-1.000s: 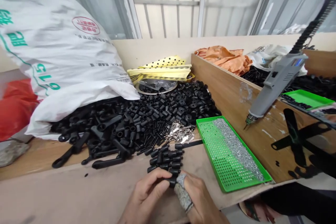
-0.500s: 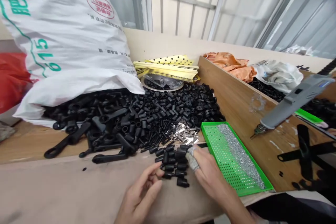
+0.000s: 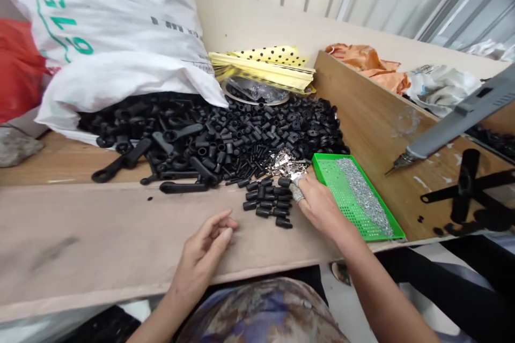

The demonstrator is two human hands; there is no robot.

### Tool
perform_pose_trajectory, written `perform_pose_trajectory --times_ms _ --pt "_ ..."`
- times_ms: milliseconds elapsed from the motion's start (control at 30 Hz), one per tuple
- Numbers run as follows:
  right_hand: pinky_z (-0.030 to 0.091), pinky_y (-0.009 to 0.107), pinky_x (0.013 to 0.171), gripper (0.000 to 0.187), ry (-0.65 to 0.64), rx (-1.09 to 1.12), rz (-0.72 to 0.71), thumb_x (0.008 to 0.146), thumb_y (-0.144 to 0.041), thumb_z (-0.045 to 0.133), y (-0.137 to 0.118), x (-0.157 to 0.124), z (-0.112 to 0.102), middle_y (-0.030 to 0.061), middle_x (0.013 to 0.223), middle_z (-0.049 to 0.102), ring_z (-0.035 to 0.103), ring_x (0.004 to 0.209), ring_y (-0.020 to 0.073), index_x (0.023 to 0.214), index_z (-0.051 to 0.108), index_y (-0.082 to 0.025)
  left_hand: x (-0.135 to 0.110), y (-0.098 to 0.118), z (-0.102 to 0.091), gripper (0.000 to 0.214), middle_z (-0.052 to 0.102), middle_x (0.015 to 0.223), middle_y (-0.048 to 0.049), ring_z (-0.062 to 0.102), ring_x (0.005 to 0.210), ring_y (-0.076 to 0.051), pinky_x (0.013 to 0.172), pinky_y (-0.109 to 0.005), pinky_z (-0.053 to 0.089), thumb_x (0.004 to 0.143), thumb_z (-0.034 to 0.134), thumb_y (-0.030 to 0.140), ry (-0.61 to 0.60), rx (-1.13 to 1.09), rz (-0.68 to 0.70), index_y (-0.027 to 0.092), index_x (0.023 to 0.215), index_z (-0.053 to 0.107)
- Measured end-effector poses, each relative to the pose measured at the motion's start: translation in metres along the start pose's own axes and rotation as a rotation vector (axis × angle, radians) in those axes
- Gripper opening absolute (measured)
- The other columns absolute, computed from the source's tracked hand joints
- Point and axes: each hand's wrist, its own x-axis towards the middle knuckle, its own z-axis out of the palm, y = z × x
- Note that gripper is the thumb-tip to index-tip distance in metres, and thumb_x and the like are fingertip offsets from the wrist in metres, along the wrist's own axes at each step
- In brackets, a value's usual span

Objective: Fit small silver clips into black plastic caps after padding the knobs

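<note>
My left hand point(image 3: 207, 246) hovers over the bench front, fingers loosely curved and thumb apart, holding nothing. To its right, short black plastic cylinders point(image 3: 263, 213) with thin pegs lie in rough rows. My right hand point(image 3: 317, 203) reaches past them to a small heap of shiny metal clips point(image 3: 284, 162). Grey wrapping point(image 3: 296, 192) covers one of its fingers. Its fingertips are pressed together at the heap's near edge, and whatever is between them is hidden. Beside this hand sits a green perforated tray point(image 3: 330, 198) of small silvery parts point(image 3: 364, 193).
Behind lie heaped black plastic sleeves point(image 3: 241, 128) and crank-like handles point(image 3: 181, 144), under a white woven sack point(image 3: 132, 75). A grey electric screwdriver point(image 3: 450, 123) hangs at the right, by a wooden divider point(image 3: 362, 102). Yellow dotted sheets point(image 3: 265, 67) rest on a bowl.
The camera view has tipped downward, so the bench appears higher. My left hand has drawn back from the black cylinders. My right hand has moved to the metal clips.
</note>
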Motion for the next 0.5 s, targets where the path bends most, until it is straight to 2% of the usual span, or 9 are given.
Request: perform_pose_trajectory --times_ms 267,500 --pt "0.034 0.029 0.065 0.017 0.076 0.004 -0.034 0.074 -0.004 0.038 -0.006 -0.025 -0.001 0.0063 0.084 0.053 0.049 0.074 0.0196 0.075 0.044 -0.020 -0.005 0.003 0.003 0.033 0.063 0.093 -0.0047 0.059 0.075 -0.014 0.070 -0.027 0.053 0.084 0.053 0.034 -0.006 -0.018 0.073 0.017 0.113 0.054" --pt "0.034 0.029 0.064 0.016 0.110 -0.001 -0.073 0.082 -0.009 0.037 -0.010 -0.035 0.001 0.0055 0.081 0.053 0.049 0.072 0.0192 0.074 0.044 -0.020 -0.008 -0.004 0.003 0.034 0.063 0.095 -0.0060 0.060 0.080 -0.015 0.071 -0.027 0.051 0.085 0.049 0.033 -0.049 0.047 0.152 0.015 0.114 0.053"
